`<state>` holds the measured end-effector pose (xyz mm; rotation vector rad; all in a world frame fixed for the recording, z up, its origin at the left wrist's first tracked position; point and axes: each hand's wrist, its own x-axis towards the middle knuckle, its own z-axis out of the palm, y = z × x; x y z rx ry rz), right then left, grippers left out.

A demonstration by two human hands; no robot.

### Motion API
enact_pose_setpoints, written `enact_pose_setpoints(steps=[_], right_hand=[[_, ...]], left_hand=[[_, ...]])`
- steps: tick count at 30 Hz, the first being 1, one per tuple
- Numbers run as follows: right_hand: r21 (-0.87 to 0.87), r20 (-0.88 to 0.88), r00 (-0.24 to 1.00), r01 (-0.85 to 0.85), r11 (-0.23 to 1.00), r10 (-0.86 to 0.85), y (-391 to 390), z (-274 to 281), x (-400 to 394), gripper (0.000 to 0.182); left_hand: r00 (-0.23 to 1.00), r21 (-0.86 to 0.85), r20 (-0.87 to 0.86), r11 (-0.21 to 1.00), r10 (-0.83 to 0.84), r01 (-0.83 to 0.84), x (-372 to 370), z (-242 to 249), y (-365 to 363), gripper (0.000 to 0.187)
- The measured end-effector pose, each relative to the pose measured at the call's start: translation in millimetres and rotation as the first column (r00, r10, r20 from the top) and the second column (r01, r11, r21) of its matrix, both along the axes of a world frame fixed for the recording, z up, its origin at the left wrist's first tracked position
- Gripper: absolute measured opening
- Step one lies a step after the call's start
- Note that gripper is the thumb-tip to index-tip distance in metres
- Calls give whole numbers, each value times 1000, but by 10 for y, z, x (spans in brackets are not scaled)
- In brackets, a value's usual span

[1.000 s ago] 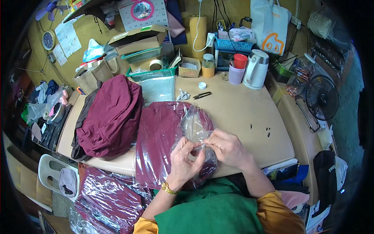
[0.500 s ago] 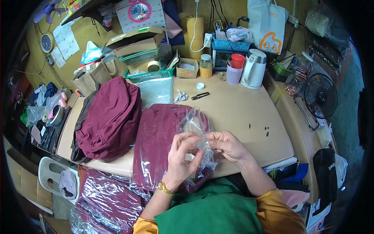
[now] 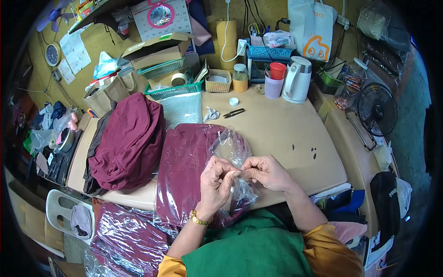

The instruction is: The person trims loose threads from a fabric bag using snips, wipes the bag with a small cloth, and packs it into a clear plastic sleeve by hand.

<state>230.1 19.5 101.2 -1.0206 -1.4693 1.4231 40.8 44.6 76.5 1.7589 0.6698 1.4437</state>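
Note:
A clear plastic bag point(image 3: 230, 142) with folded maroon fabric point(image 3: 182, 173) inside lies on the table in front of me. Its loose end is bunched up at the right side of the fabric. My left hand point(image 3: 217, 181), with a gold watch on the wrist, pinches the gathered plastic between thumb and fingers. Right beside it, my right hand point(image 3: 264, 171) also pinches the plastic, the fingertips of both hands nearly touching. What exactly lies between the fingertips is too small to make out. Left of the bag is a heap of unwrapped maroon cloth point(image 3: 127, 143).
Flat clear plastic sheets point(image 3: 182, 110), thread snips point(image 3: 234, 113) and a white cap point(image 3: 234, 101) lie farther back. A kettle point(image 3: 297, 81), a jar point(image 3: 240, 78) and baskets line the wall. Maroon packs in plastic point(image 3: 129, 235) sit below left, near a white chair point(image 3: 60, 203). A fan point(image 3: 377, 110) stands right.
My left hand's fingers have closed in from a looser curl and met the right hand's fingertips at the bunched plastic. The view has shifted slightly.

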Motion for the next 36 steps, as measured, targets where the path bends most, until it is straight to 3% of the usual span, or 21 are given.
enact_pose_setpoints(steps=[5,7,8,10,12,13,14,16,17,19,21,23,25,27,29,30,32,33,34,35,36], right_hand=[[208,56,982,166,964,-181,12,-11,-12,9],[221,51,976,198,955,-214,38,3,10,9],[313,81,953,254,915,-292,64,-6,38,8],[402,100,923,305,863,-372,112,19,88,8],[667,105,794,391,634,-599,189,88,149,7],[679,1,683,536,502,-731,260,114,226,6],[671,-103,542,657,343,-834,334,148,342,6],[616,-321,340,784,77,-884,366,262,722,6],[622,-319,335,780,71,-887,270,210,857,6],[385,-189,663,729,566,-725,-67,-85,969,9],[187,350,792,465,865,-501,-278,-430,861,16],[349,587,673,290,891,-449,-327,-577,648,21],[489,585,602,273,828,-544,-256,-916,622,17],[614,568,530,236,753,-629,-223,-999,553,14],[264,264,740,561,785,-618,-126,-916,421,23],[267,263,740,561,783,-619,-51,-894,362,23],[326,-42,778,604,727,-627,113,-879,253,30],[325,-43,778,604,727,-627,207,-905,238,30],[370,274,805,416,830,-526,319,-945,242,34],[344,568,727,216,914,-385,393,-860,190,38],[256,654,666,250,934,-358,386,-763,84,48]], left_hand=[[989,-80,117,994,88,-79,28,13,-55,12],[976,324,58,920,212,-219,12,26,-10,19],[983,197,45,963,177,-183,-1,47,-106,16],[982,220,37,957,184,-187,76,106,-132,10],[984,168,-10,971,177,-173,115,250,-193,7],[986,93,-51,983,161,-156,118,351,-242,7],[986,-17,63,988,155,-155,83,466,-288,7],[982,-63,102,986,161,-155,-113,512,-221,8],[944,220,-196,950,267,-223,-351,378,-46,14],[872,61,-403,959,278,-278,-517,211,97,31],[611,168,-697,914,375,-369,-575,-326,244,50],[401,169,-849,896,344,-412,-556,-769,253,66],[296,285,-861,874,415,-394,-540,-936,264,68],[309,270,-861,877,405,-397,-523,-942,286,68],[322,260,-855,874,406,-411,-495,-929,296,68],[314,260,-859,872,406,-415,-487,-913,292,68],[302,261,-863,869,405,-420,-499,-916,290,67],[301,270,-861,870,410,-413,-509,-934,293,66],[301,279,-859,871,415,-406,-512,-948,296,66],[299,279,-859,871,414,-405,-510,-951,294,66],[298,282,-858,868,419,-408,-508,-951,292,65]])
